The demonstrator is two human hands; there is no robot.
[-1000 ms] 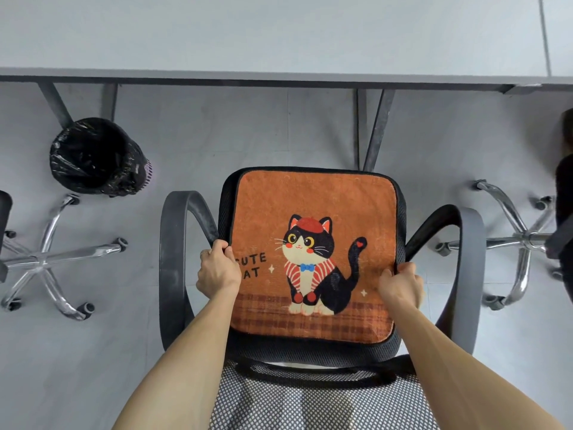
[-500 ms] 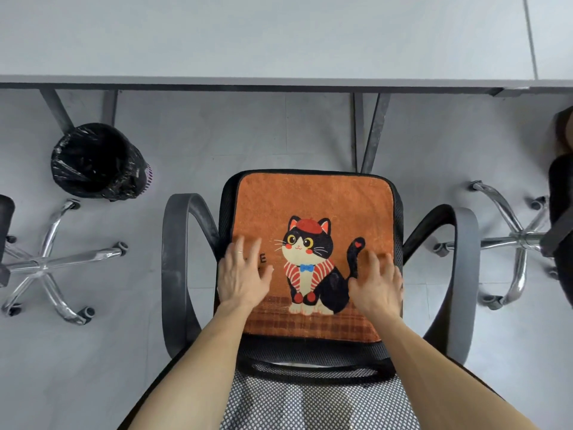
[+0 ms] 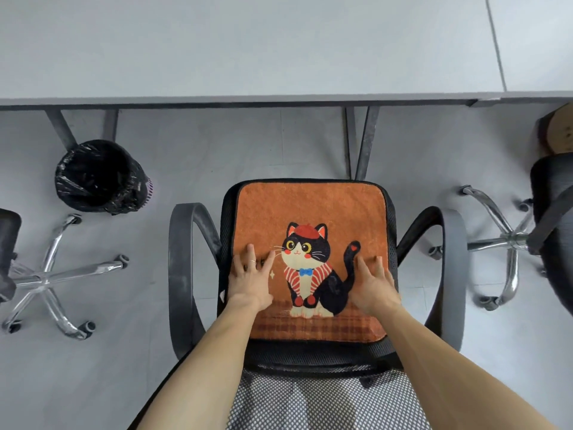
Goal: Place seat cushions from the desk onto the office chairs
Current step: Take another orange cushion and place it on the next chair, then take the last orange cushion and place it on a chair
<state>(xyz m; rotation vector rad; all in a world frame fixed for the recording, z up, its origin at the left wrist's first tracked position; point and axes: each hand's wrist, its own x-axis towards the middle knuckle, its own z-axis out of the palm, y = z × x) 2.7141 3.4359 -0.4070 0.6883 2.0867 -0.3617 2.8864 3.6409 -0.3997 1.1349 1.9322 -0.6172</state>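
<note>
An orange seat cushion [image 3: 310, 206] printed with a black-and-white cat lies flat on the black mesh seat of the office chair [image 3: 181, 274] below me. My left hand [image 3: 249, 279] rests palm down on the cushion's left part, fingers spread and straight. On the cushion's right part, beside the cat's tail, my right hand [image 3: 373, 285] lies flat in the same way. Neither hand holds anything. The grey desk [image 3: 248, 51] spans the top of the view, and no cushion shows on the part I see.
A black-lined waste bin [image 3: 99, 178] stands under the desk at the left. Chrome star bases of two other chairs flank this one: the left chair [image 3: 49, 274] and the right chair [image 3: 511, 240], which bears a brown cushion [image 3: 561, 131] at the frame's edge. Desk legs [image 3: 361, 141] stand just beyond the seat.
One second ago both hands gripped the cushion's side edges. They let go and now lie flat on its top. The cushion has settled onto the seat.
</note>
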